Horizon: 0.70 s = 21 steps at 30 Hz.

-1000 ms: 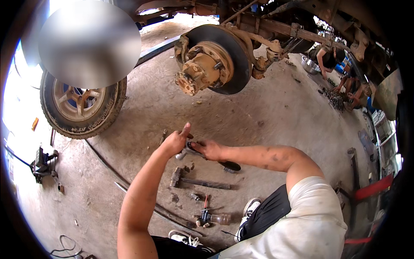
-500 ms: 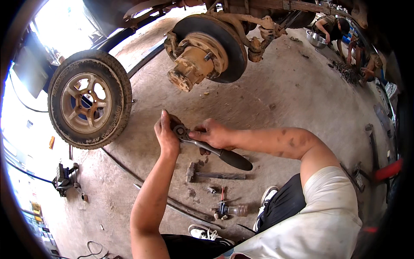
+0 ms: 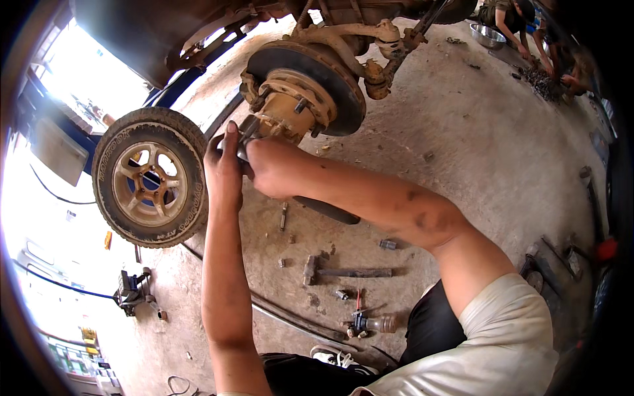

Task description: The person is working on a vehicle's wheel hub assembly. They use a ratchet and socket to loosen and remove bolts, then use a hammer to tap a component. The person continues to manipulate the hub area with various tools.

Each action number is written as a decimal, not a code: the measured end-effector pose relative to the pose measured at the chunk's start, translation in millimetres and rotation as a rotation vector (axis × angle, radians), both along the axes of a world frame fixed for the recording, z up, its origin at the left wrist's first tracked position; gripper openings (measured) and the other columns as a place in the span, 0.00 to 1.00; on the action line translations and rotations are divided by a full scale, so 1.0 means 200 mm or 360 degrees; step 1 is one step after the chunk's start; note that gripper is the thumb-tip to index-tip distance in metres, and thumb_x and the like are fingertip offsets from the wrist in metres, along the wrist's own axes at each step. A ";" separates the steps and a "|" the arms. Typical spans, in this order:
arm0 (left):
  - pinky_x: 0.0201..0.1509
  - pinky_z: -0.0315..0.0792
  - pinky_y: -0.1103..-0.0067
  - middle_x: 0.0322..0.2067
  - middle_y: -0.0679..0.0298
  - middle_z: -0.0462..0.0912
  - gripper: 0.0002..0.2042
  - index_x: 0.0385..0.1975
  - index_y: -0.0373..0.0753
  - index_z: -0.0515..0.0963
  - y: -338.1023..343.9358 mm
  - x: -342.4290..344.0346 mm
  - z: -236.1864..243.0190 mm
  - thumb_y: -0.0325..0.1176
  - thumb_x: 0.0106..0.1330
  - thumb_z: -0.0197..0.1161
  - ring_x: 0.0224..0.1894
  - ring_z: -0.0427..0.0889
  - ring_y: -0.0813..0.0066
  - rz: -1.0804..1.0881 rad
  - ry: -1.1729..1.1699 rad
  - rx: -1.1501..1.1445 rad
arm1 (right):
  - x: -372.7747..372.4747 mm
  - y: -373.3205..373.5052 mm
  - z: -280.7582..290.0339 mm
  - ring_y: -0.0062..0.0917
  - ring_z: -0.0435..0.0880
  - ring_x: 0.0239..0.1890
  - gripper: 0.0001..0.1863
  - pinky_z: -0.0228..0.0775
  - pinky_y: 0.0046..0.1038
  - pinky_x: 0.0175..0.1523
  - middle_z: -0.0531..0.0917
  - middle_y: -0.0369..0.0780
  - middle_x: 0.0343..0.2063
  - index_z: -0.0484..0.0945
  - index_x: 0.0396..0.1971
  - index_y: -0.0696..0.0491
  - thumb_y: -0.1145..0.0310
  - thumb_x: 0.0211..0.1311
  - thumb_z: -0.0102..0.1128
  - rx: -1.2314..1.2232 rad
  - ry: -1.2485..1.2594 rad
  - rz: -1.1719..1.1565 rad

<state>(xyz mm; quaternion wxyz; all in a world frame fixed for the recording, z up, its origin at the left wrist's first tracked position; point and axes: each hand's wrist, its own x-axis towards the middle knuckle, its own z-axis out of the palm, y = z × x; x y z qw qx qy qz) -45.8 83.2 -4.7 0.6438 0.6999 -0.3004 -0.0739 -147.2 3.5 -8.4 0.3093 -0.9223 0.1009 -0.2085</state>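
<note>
A ratchet wrench with a black grip (image 3: 328, 210) is in both my hands, its grip slanting out to the lower right beneath my right forearm. My left hand (image 3: 224, 165) closes around the head end, thumb pointing up. My right hand (image 3: 272, 170) is wrapped about the same end, and its fingers are partly hidden. A dark socket (image 3: 249, 125) sticks up from the hands at the near left side of the muddy wheel hub (image 3: 287, 113). Whether it touches the hub, I cannot tell. Behind the hub is the brake disc (image 3: 347, 99).
A wheel with tyre (image 3: 193, 191) stands to the left. On the floor are a hammer (image 3: 353, 272), a tool with a clear cup (image 3: 380, 323), loose sockets (image 3: 388, 244) and a long bar (image 3: 297, 322). Far right, people work near a metal bowl (image 3: 487, 36) and a chain pile (image 3: 543, 84).
Both hands have carried the ratchet wrench up and forward to the hub. My right hand has moved in over the head end. Small parts on the floor have come into sight.
</note>
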 end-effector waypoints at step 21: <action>0.16 0.67 0.77 0.21 0.63 0.75 0.11 0.32 0.39 0.70 -0.30 0.13 -0.03 0.39 0.67 0.45 0.19 0.75 0.69 -0.0193 0.1024 -0.0338 | -0.42 -0.37 0.20 0.28 0.83 0.35 0.25 0.78 0.26 0.36 0.82 0.45 0.32 0.71 0.52 0.64 0.61 0.62 0.60 0.1516 -0.0041 0.0925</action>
